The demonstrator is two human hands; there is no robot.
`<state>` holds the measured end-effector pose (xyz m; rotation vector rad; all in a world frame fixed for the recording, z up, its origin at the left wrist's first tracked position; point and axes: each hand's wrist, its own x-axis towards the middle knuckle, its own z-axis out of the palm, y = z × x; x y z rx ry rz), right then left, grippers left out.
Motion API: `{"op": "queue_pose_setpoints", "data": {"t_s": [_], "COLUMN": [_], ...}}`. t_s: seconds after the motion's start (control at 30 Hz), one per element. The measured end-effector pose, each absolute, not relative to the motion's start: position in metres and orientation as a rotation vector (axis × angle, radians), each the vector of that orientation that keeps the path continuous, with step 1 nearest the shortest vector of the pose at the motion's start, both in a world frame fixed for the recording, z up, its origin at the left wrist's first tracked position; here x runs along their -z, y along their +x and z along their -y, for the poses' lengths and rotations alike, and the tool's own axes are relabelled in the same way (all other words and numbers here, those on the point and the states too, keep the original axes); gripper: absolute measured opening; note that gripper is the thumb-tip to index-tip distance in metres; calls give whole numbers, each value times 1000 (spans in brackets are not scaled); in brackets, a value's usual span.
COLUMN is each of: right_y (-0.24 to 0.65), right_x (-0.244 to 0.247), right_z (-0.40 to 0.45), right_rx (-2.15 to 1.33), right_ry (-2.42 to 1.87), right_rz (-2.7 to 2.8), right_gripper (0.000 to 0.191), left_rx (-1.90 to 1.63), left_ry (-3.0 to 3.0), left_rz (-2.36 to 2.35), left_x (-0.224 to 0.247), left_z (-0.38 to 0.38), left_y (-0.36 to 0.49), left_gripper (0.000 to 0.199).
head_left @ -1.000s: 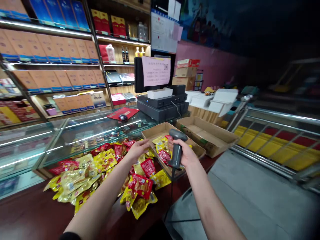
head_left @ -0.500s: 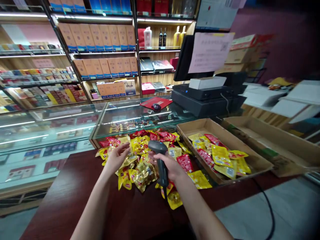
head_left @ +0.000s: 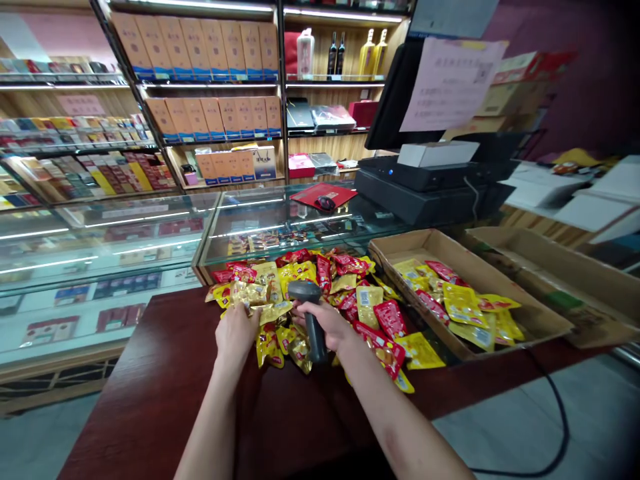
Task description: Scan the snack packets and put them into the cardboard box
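My right hand (head_left: 330, 323) is wrapped round the handle of a dark barcode scanner (head_left: 315, 337), its head pointing forward and left over a pile of snack packets (head_left: 345, 265). At the pile's left side, my left hand (head_left: 237, 331) is closed on the near end of a gold snack packet (head_left: 274, 311), with the fingertips partly hidden. Red, yellow and gold packets lie heaped around both hands. To the right, a red packet (head_left: 391, 319) and a yellow packet (head_left: 421, 351) rest beside a cardboard tray (head_left: 400, 248) that holds several more packets.
A second cardboard tray (head_left: 525, 241) stands further right. Behind the pile is a glass counter (head_left: 265, 213) with a mouse (head_left: 326, 203) on a red mat. A monitor (head_left: 390, 100) and a black cash drawer (head_left: 400, 197) stand beyond. A black cable (head_left: 563, 407) loops at the lower right.
My left hand has come down from hovering with parted fingers and closed on a gold packet. The scanner stays in my right hand, slightly further left over the pile. The view has shifted.
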<state>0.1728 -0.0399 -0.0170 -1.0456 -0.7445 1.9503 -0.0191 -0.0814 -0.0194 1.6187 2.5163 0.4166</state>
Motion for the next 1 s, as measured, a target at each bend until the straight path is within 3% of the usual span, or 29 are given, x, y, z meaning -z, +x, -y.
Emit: {"op": "queue_pose_setpoints", "data": {"t_s": [0.3, 0.6, 0.7, 1.0], "right_y": [164, 203, 220, 257], "right_x": [20, 17, 7, -7], "right_z": [37, 46, 48, 49], "right_rx": [-1916, -1761, -1686, -1468], "right_ry": [-1071, -1132, -1149, -1101], "right_rz": [734, 705, 729, 801], "right_gripper": [10, 29, 32, 35], "left_rx": [-786, -1424, -1526, -1250], "left_ry": [1648, 1364, 1207, 857], "left_rz": [-2296, -1784, -1530, -1126], "left_x": [34, 24, 20, 14], "left_z": [77, 73, 65, 35], "left_y": [-23, 7, 30, 58], "left_gripper": [23, 74, 82, 40]}}
